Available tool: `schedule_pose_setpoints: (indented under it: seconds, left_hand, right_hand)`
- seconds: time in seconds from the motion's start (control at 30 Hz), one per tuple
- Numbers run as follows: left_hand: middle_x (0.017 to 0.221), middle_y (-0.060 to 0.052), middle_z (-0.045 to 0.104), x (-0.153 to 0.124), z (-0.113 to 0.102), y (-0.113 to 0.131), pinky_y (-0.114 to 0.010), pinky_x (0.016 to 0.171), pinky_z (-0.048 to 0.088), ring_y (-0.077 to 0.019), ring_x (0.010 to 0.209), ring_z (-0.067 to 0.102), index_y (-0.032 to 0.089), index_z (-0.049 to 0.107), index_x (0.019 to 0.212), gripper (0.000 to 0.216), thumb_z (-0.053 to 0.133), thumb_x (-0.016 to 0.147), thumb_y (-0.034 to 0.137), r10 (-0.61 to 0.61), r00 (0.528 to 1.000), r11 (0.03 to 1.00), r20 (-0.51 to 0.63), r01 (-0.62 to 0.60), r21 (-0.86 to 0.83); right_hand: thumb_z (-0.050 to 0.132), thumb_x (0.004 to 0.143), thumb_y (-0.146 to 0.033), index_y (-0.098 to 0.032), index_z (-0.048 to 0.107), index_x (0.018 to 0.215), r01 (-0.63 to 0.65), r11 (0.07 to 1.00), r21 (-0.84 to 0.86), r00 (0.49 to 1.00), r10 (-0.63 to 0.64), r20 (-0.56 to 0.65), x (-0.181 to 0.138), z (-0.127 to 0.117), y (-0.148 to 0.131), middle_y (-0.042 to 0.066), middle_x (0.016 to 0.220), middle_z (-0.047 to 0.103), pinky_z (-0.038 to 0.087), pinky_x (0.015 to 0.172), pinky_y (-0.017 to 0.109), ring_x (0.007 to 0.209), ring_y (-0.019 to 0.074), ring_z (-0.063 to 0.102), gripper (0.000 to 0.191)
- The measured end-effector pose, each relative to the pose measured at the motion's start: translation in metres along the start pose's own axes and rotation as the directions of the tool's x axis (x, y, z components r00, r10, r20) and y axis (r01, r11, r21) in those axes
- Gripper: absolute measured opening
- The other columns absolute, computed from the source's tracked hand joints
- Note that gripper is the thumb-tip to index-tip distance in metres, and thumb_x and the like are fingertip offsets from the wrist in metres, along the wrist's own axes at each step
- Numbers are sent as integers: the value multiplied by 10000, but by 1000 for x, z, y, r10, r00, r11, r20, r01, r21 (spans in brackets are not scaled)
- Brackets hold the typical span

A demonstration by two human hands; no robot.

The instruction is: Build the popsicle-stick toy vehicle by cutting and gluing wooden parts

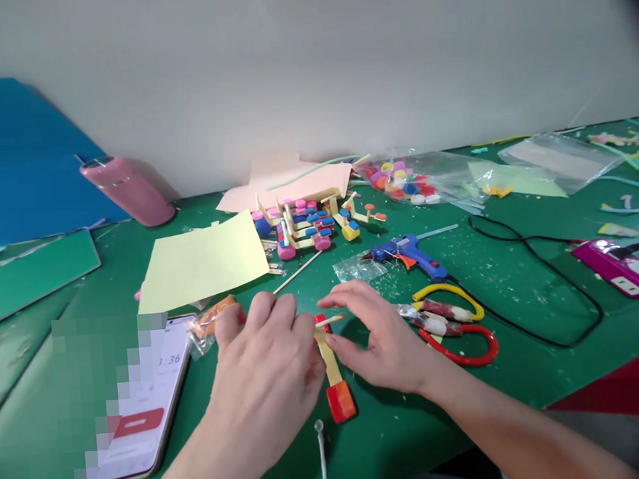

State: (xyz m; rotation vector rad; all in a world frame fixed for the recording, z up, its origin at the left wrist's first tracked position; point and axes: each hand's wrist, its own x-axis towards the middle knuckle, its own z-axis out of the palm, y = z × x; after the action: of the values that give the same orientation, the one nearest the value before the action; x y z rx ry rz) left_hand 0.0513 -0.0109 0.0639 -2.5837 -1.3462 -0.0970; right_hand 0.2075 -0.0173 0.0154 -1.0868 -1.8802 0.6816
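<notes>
My left hand [270, 360] is closed, its fingertips mostly hidden behind the knuckles. A thin pale stick [329, 321] with a brownish tip sticks out of its fingers toward the right. My right hand [378, 334] is open, thumb and fingers apart around the stick's tip, and I see nothing held in it. Below the hands lies a flat cream strip [332, 363] with an orange-red block [342, 401] at its near end and red at its far end. A clear, round-ended rod [322, 451] lies nearer to me.
A blue glue gun [408, 254], corded scissors with red and yellow handles [485, 345], and a purple power box [622, 266] lie to the right. Small colourful assemblies [308, 229] and yellow paper [206, 262] are behind. A phone [156, 404] and pink tumbler [130, 191] are left.
</notes>
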Motion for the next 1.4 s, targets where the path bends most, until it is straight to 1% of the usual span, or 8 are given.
schedule_pose_setpoints:
  seconds: [0.17,0.3,0.4,0.57,0.67,0.8,1.1,1.4]
  left_hand:
    - [712,-45,526,-11,2,-13,-402,650,328,-253,759,469,199,538,669,112,474,747,248,-68,996,969,-56,52,-242]
    - [779,-39,530,-29,11,-25,-370,654,350,-227,775,473,192,513,723,41,476,740,190,-218,965,868,-147,123,-481]
    - [775,-23,522,-38,24,-29,-338,675,374,-202,778,495,196,505,740,28,484,758,191,-372,919,707,-129,191,-681]
    - [704,7,515,-39,44,-22,-255,577,367,-149,688,491,198,510,717,96,492,798,246,-466,877,307,119,286,-908]
    - [713,13,518,-40,56,-18,-233,557,359,-135,683,489,195,534,749,83,511,800,256,-492,854,138,168,268,-954]
    - [704,20,522,-45,68,-15,-220,554,355,-118,655,476,193,565,766,69,535,794,248,-512,835,2,203,237,-971]
    - [674,8,531,-41,68,-14,-229,578,361,-119,639,455,170,605,718,113,588,771,269,-468,834,-221,293,210,-952]
    - [675,13,527,-39,65,-13,-224,594,359,-115,646,443,171,607,707,114,612,759,273,-392,838,-389,379,222,-894]
  right_hand:
    - [587,762,-150,-122,539,1069,-18,1000,-9,999,19,30,2,0,-3,91,1036,525,396,885,296,1012,185,484,312]
    - [591,759,-139,-121,538,1068,-13,1000,-17,1000,13,17,3,-1,-5,90,1043,515,389,897,283,1026,177,478,314]
    - [589,757,-125,-123,545,1055,3,999,-35,1000,-3,14,6,0,-7,88,1040,507,384,905,275,1030,172,477,301]
    - [545,797,-133,-148,592,936,-10,995,-96,999,14,48,14,2,-13,67,996,498,408,854,266,980,155,499,148]
    - [531,809,-149,-164,605,867,-15,987,-158,994,31,102,21,2,-16,61,998,502,411,833,277,985,161,497,95]
    - [549,776,-134,-173,612,822,4,972,-236,978,46,203,33,1,-19,60,1036,506,411,840,290,986,168,497,87]
    - [558,744,-128,-195,592,748,-45,966,-255,928,135,346,44,-1,-22,58,1105,492,457,774,304,998,187,507,75]
    - [545,726,-64,-195,574,710,12,975,-220,916,77,394,48,-1,-22,60,1091,509,475,778,333,1001,199,518,136]
